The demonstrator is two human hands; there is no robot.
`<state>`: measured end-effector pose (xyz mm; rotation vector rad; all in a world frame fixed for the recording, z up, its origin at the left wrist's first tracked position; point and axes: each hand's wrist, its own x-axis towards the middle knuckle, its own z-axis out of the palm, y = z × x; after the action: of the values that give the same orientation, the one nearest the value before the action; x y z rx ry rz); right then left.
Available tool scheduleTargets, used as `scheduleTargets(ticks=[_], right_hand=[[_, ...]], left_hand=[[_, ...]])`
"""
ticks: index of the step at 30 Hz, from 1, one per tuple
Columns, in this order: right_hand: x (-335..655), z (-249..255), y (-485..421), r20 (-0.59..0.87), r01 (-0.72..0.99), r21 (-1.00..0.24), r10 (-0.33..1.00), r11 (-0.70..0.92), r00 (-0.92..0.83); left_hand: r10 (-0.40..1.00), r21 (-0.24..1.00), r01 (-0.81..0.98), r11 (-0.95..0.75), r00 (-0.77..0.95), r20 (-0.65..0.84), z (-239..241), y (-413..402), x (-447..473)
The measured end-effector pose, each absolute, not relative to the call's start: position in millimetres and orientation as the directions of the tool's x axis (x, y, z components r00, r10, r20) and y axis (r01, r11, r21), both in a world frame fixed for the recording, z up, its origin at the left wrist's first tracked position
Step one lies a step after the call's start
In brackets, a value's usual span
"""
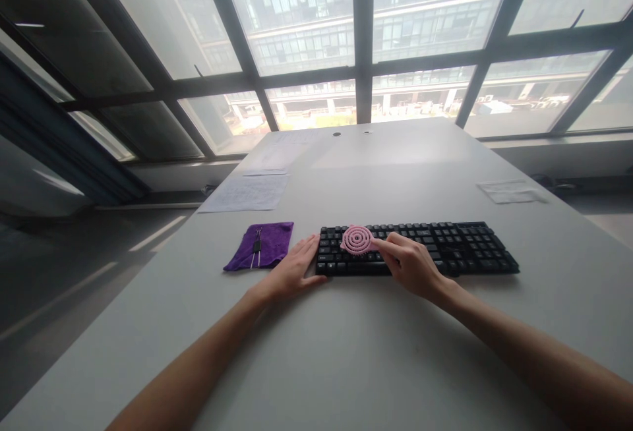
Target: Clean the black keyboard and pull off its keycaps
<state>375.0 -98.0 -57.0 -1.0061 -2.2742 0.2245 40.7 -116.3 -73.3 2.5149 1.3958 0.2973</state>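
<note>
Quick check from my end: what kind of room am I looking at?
Probably an office: a computer keyboard and loose papers lie on a white table, beside large windows facing another building.

On my feed, a pale desk runs away from me toward the windows. Near the middle I see a black keyboard lying lengthwise across it, with a purple cloth spread flat to its left. Beyond the cloth I make out printed sheets by the left edge; near the right edge lies a flat, pale packet, its contents unclear to me.
</note>
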Motion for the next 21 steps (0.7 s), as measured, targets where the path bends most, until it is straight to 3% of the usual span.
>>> scheduleTargets(ticks=[21], right_hand=[[376.8,-58.8,-95.9,0.504,0.591,-0.395,0.704,0.704,-0.501]], left_hand=[[0.857,0.3,0.813,-0.498,0.515,0.027,-69.8,-116.2,43.0]])
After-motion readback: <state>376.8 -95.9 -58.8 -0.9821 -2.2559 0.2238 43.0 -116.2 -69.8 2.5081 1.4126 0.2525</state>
